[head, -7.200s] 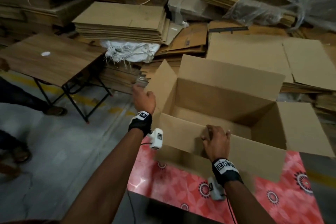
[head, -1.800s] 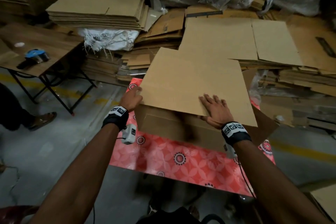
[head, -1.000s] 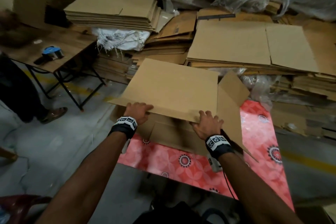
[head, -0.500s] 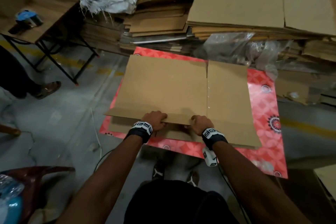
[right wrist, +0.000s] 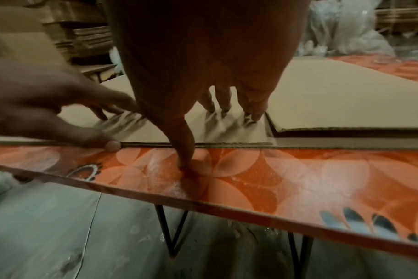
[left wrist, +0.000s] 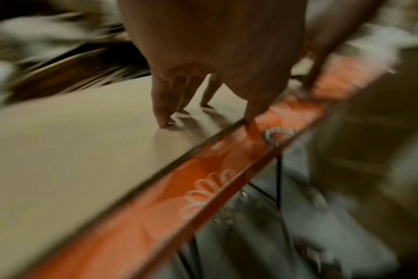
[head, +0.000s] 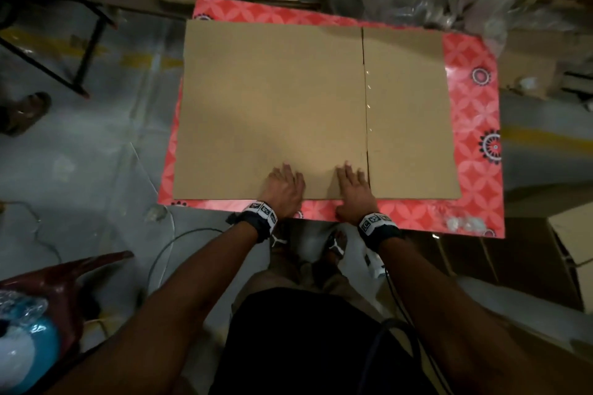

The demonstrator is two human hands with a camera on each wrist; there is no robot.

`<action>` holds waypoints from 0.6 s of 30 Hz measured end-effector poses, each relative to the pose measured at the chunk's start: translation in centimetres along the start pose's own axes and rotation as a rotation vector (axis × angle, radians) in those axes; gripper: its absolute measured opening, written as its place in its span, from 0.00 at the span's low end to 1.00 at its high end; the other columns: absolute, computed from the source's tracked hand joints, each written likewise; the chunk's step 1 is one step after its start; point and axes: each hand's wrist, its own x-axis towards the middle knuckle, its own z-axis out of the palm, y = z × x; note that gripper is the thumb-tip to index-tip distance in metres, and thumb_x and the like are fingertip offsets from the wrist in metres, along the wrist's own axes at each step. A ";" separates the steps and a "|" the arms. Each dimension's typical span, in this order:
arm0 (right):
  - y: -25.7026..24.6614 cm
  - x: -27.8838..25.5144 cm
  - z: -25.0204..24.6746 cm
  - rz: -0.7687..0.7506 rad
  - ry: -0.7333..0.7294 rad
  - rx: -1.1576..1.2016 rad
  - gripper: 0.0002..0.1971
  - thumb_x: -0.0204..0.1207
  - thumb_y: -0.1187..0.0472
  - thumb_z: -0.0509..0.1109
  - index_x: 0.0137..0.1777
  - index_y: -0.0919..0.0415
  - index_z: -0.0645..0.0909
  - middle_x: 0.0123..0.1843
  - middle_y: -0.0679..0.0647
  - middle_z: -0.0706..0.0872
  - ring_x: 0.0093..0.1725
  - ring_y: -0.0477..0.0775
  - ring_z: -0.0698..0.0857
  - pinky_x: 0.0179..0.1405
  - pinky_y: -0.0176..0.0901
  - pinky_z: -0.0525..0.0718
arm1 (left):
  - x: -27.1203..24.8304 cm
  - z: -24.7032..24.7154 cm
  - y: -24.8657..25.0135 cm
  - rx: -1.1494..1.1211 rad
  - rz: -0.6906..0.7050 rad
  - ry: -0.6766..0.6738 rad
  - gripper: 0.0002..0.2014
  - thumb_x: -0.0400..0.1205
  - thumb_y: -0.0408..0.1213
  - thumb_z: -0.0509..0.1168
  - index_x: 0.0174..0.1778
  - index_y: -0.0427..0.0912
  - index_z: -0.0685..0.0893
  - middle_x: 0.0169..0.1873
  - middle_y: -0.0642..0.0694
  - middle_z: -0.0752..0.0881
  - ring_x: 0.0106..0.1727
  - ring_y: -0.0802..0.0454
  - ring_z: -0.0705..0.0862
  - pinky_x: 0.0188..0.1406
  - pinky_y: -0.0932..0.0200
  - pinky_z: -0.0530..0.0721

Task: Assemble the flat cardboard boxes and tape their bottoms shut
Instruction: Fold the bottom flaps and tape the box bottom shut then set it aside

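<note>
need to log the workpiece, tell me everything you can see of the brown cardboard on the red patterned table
The brown cardboard box lies flattened on the red patterned table, plain and unprinted, with no tape visible. A straight slit splits it into a wide left panel and a narrower right one. Its corrugated near edge shows layers. The left hand and right hand press fingers on it near that edge.

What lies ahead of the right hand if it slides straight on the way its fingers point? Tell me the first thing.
Only more cardboard: the right hand lies flat on the flattened cardboard box, fingers pointing toward its far edge, alongside the slit. Beyond that edge comes the red patterned table, seemingly.
</note>
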 end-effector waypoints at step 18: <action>0.5 -3.9 -8.7 -0.062 0.397 -0.220 0.17 0.80 0.60 0.60 0.64 0.51 0.84 0.58 0.55 0.91 0.59 0.62 0.88 0.63 0.53 0.75 | -3.6 -12.0 -2.5 -0.090 0.040 0.116 0.17 0.91 0.49 0.52 0.66 0.43 0.77 0.54 0.36 0.90 0.54 0.33 0.89 0.48 0.47 0.81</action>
